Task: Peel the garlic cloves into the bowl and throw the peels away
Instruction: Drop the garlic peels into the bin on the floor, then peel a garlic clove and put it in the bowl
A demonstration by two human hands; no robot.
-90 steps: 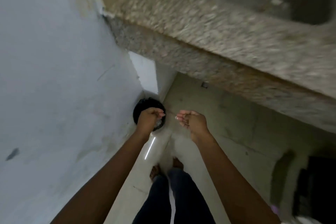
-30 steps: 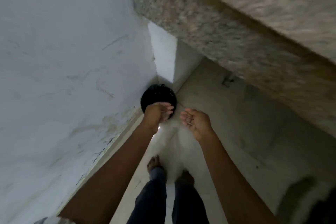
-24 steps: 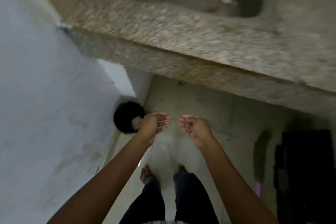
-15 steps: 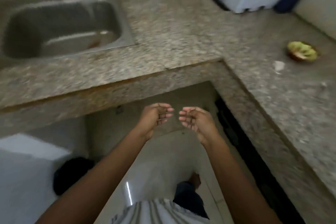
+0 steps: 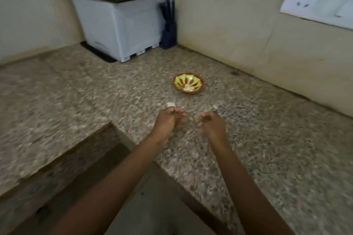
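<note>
Bowl [image 5: 188, 86] sits on the granite counter [image 5: 114, 93] by the wall [image 5: 229, 30] — left hand [image 5: 168, 121], right hand [image 5: 211, 125]: grip slack, empty.

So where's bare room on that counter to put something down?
Bare counter lies left of the bowl up to the white box, and right of the right hand. Busiest: between the left hand and bowl, where a pale scrap lies.

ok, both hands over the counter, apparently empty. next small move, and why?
Probably: reach the left hand forward and pinch up the white scrap lying just past its fingers. Both it and the right hand look loosely curled and empty, the bowl already holds pale pieces, and a second scrap lies by the right hand. Blur hides whether these are peel or clove.
</note>
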